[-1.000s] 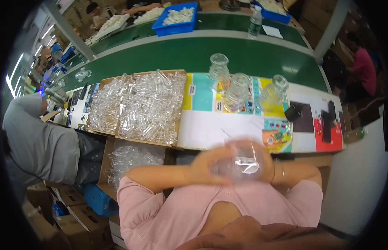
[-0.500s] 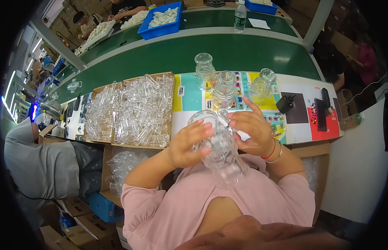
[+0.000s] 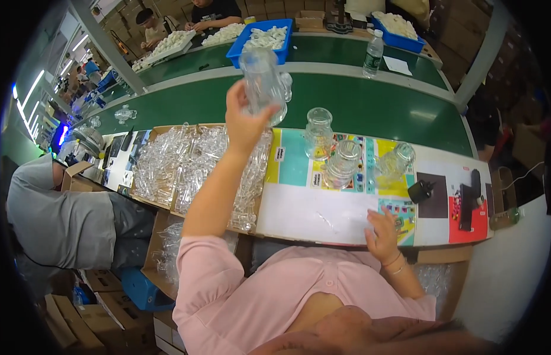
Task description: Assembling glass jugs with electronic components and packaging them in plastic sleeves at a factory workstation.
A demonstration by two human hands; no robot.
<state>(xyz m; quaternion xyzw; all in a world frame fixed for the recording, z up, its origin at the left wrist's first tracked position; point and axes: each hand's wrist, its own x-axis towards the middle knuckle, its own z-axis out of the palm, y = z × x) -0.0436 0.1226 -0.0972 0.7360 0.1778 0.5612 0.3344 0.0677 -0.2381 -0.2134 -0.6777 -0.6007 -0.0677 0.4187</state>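
Note:
My left hand (image 3: 246, 121), stretched out over the green bench, grips a clear jar-shaped plastic piece (image 3: 263, 77) with a rounded part at its side. My right hand (image 3: 382, 235) rests low over the printed sheet's near edge, fingers apart and holding nothing. Beyond it stand two similar clear jar-shaped pieces, one farther back (image 3: 319, 135) and one nearer (image 3: 343, 164). A third clear piece (image 3: 395, 163) is tilted to their right. On the white part of the sheet lies a small clear sliver (image 3: 325, 220), too faint to identify.
A cardboard tray (image 3: 262, 204) full of small clear plastic tubes sits at left. Right of the sheet are a black object (image 3: 421, 191) and a black bar (image 3: 466, 207). Farther back stand a blue bin (image 3: 235, 54) of white parts and a bottle (image 3: 373, 54). A seated person (image 3: 74, 231) is at left.
My left hand has carried the clear piece away from my chest, forward and left over the bench. My right hand has let go and moved right. The view has shifted.

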